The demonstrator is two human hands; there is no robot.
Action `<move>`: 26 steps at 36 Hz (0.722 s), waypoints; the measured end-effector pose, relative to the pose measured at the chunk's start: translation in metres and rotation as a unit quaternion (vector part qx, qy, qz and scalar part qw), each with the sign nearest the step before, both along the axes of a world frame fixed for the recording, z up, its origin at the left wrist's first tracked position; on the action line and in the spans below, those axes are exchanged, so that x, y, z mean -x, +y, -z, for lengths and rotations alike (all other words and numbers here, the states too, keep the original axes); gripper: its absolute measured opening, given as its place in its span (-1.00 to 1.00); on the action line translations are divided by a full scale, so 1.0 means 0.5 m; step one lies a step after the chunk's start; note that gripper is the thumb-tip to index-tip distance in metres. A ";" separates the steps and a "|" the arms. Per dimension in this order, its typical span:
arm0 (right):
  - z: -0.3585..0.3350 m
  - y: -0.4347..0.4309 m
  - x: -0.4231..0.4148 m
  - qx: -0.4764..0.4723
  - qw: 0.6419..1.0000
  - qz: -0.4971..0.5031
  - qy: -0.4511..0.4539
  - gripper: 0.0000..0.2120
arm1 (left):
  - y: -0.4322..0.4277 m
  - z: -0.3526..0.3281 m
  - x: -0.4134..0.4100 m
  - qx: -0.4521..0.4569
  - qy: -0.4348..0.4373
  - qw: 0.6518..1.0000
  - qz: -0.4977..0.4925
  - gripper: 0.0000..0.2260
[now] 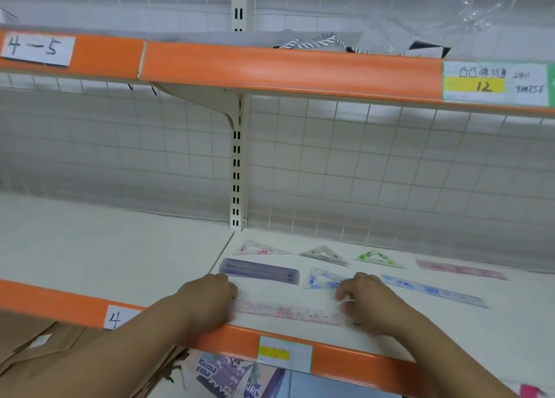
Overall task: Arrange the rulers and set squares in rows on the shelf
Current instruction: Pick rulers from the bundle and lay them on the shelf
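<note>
Gripping the pink ruler (288, 312) by its ends with the curled fingers of left hand (207, 298) and right hand (368, 303), flat just behind the shelf (444, 334) front edge, risks dragging it over the lip, or skewing it back into the blue set square (322, 279) through uneven pushes.

A handwritten paper label (37, 49) on the upper shelf's orange edge strip (270, 67) reads "4-5". At that strip's right end, a price tag (494, 83) shows "12" on a yellow band; its other writing is unclear. On the front edge of the lower shelf (105, 256), a white label (115, 319) shows "4", with the rest hidden. Below, a purple printed cover (219, 373) bears "Kuma ema".
</note>
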State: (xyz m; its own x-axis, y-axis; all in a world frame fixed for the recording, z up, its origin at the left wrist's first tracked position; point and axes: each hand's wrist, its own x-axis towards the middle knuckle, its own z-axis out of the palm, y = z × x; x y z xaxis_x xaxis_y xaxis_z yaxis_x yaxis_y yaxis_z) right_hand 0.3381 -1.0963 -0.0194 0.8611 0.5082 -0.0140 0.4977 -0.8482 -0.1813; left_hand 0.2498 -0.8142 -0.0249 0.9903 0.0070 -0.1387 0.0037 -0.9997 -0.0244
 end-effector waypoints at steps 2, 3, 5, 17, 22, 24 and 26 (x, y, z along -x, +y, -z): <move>-0.006 -0.030 -0.008 0.009 1.000 0.018 0.015 -0.83 | -0.001 0.001 -0.005 -0.004 0.002 1.000 0.001 -0.70; -0.009 -0.046 -0.010 0.016 0.999 0.027 0.031 -0.87 | -0.003 0.001 -0.007 -0.007 0.003 1.000 0.001 -0.71; -0.015 -0.073 -0.011 0.031 0.996 0.044 0.070 -0.86 | -0.006 0.002 -0.012 -0.007 0.005 1.000 0.002 -0.70; -0.005 -0.132 -0.002 0.058 0.992 0.066 0.088 -0.81 | -0.050 0.001 -0.030 0.024 0.009 0.999 0.023 -0.66; 0.001 -0.137 0.000 0.041 0.994 0.065 0.078 -0.76 | -0.064 -0.002 -0.034 0.021 0.014 0.999 0.033 -0.69; 0.005 -0.138 -0.001 0.026 0.996 0.056 0.065 -0.74 | -0.066 -0.004 -0.034 0.023 0.013 0.999 0.035 -0.69; 0.011 -0.138 -0.001 0.009 0.997 0.045 0.056 -0.77 | -0.067 -0.005 -0.034 0.025 0.014 0.999 0.036 -0.69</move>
